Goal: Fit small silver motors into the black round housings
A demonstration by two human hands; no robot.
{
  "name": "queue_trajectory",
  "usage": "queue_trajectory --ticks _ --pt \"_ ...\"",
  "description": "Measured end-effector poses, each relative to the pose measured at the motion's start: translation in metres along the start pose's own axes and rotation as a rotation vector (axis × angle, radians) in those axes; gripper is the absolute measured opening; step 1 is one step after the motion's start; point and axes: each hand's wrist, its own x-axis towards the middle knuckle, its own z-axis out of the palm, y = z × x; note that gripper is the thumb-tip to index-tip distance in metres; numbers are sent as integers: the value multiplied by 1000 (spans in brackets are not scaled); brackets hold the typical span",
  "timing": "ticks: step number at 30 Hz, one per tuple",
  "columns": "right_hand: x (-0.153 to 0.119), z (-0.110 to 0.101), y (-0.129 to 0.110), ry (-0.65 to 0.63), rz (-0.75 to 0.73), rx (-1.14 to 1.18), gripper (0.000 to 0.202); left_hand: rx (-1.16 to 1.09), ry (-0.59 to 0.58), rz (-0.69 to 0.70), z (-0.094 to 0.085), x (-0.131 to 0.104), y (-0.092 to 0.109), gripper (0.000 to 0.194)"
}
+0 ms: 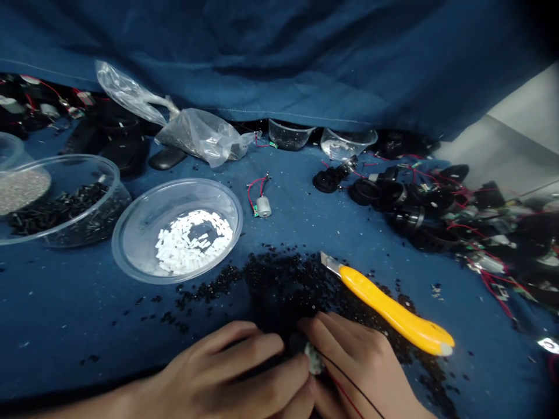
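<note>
At the bottom middle, my left hand (244, 372) and my right hand (358, 361) meet with their fingers closed around a small whitish-grey part (313, 359). A black wire and a red wire run from it across my right hand. Something dark sits beside it, mostly hidden by my fingers. Just beyond my hands lies a scatter of tiny black pieces (283, 279). A yellow utility knife (393, 308) rests to the right, blade out and pointing up-left. Farther back is a small motor (263, 206) with red wires and a green board.
A clear bowl of white pieces (122, 244) stands left of centre, with a clear tub of black pieces (117, 192) beyond it. A plastic bag (201, 137) lies at the back. Black housings with red wires (406, 218) crowd the right. A blue cloth (279, 58) hangs behind.
</note>
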Motion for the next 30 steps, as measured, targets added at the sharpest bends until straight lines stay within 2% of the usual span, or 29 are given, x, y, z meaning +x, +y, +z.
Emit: queue_trajectory --ticks 4,7,9,11,13,17,20,25,30 --pt "3 -4 -1 -27 -9 7 41 28 17 -8 5 -4 -2 20" --pt "3 -10 -1 -115 2 -2 28 26 32 -16 3 -2 -1 20" --pt "1 -11 -1 -159 27 7 15 5 -25 -63 -2 0 -1 22" --pt "-1 -8 0 -188 57 14 12 -24 -93 -117 -7 1 1 25" --pt "-3 -3 0 -181 75 0 13 -44 -119 -140 -11 1 2 28" --pt "0 5 -3 -78 63 -37 16 -72 -139 -129 -12 1 2 31" --pt "4 7 -5 -17 27 -44 18 -97 -118 -138 -11 3 1 31" --pt "8 4 -8 -9 57 -8 14 -99 -38 -101 -9 6 -1 28" --pt "10 4 -10 -27 70 2 11 -145 -86 -158 -11 6 -1 26"
